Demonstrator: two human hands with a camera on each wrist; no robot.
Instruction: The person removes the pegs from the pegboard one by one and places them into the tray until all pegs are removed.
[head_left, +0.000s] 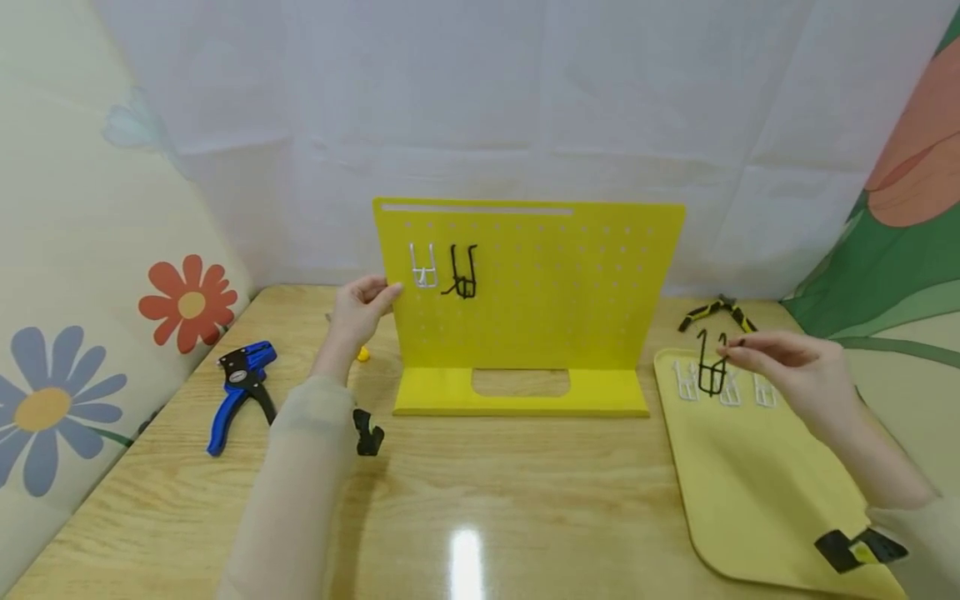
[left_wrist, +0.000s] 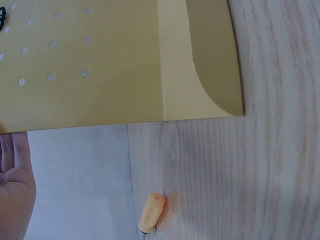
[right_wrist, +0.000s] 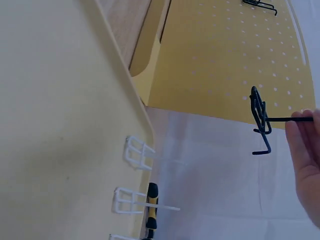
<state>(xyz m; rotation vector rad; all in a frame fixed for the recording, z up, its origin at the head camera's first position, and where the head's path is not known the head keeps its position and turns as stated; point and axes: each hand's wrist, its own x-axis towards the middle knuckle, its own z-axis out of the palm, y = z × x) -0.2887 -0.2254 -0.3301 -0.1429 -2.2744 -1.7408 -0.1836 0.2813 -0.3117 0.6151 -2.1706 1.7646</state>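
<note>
A yellow pegboard (head_left: 525, 317) stands upright on its base, with a white hook (head_left: 423, 271) and a black hook (head_left: 463, 279) hung side by side at its upper left. My left hand (head_left: 363, 312) pinches the board's left edge, thumb in front and fingers behind. Out to the right, my right hand (head_left: 795, 367) pinches another black wire hook (right_wrist: 259, 112) by its straight prong. That hook is held up above the far end of a yellow tray (head_left: 757, 492). Several white hooks (right_wrist: 137, 152) lie at that end of the tray.
Blue and black pliers-like tool (head_left: 243, 387) lies on the wooden table (head_left: 480, 483) at the left. Yellow and black pliers (head_left: 718, 310) rest behind the tray. An orange-yellow object (left_wrist: 152, 212) sits beside the board's left side. A white cloth (head_left: 480, 100) hangs behind.
</note>
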